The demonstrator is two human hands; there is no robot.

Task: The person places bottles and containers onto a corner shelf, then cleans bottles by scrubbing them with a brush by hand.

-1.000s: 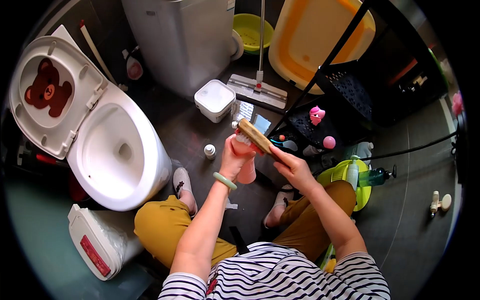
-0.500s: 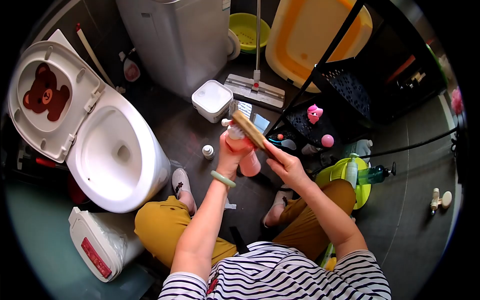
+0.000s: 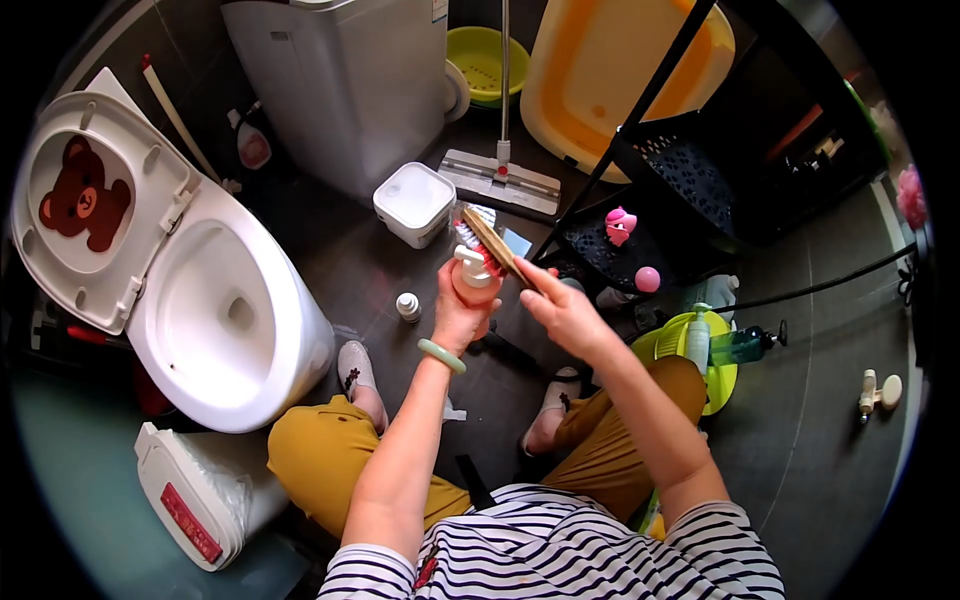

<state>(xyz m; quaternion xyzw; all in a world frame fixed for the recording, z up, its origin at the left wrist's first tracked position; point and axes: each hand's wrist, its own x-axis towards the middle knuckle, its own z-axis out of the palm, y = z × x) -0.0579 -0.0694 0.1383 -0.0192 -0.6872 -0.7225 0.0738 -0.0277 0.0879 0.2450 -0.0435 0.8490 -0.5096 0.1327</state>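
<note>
My left hand [image 3: 462,312], with a pale green bangle at the wrist, is wrapped round a pink bottle [image 3: 474,284] with a white pump top. The bottle stands nearly upright in my grasp, its pump facing up. My right hand [image 3: 562,312] holds a wooden brush [image 3: 494,243] by its handle end. The brush slants up and left, its white and red bristles facing the bottle's top, close beside the pump. Whether the bristles touch the bottle I cannot tell. A small white bottle [image 3: 408,306] stands on the floor left of my hands.
An open toilet [image 3: 300,340] is at the left, above a white bin [image 3: 165,490]. Ahead are a lidded white tub [image 3: 415,195], a flat mop [image 3: 500,182] and a washing machine [image 3: 350,90]. A black rack [image 3: 690,180] and a green basin [image 3: 725,385] are at the right.
The pink bottle has tipped from slanted to nearly upright in my left hand, its pump now towards me. The brush has turned steeper. The view has shifted slightly.
</note>
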